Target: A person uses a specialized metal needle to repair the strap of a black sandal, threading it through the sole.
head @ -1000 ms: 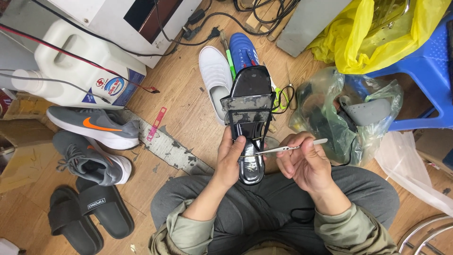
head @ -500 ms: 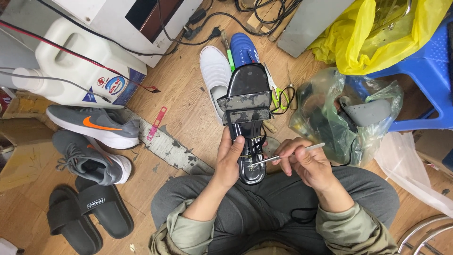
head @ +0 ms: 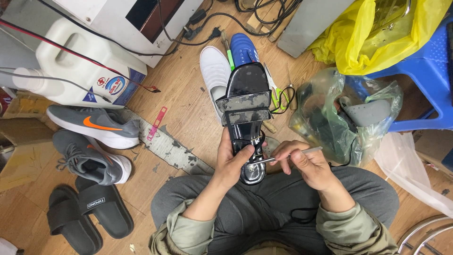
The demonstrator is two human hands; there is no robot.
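Two hands were busy over my lap. My left hand [head: 234, 163] had its grip closed around the heel end of a glossy black sandal [head: 246, 113], thumb on top, holding it toe-away above my grey trousers [head: 264, 208]. The sandal's two wide straps looked worn and patchy grey. My right hand [head: 302, 163] pinched a thin metal tool [head: 285, 156] between thumb and fingers, its tip lying against the sandal's heel area, just beside my left thumb.

Beyond the sandal, on the wooden floor [head: 184, 108], lay a white shoe [head: 214, 75] and a blue shoe [head: 244, 51] side by side, with green-handled scissors [head: 278, 97] to their right. Far left stood a white plastic jug [head: 80, 66]. On the left lay two grey sneakers [head: 94, 125], one with an orange mark, and near them a pair of black slides [head: 89, 215]. On the right sat a clear plastic bag [head: 344, 118] holding dark items, a blue plastic stool [head: 420, 80], and a yellow plastic bag [head: 373, 33] at far right.
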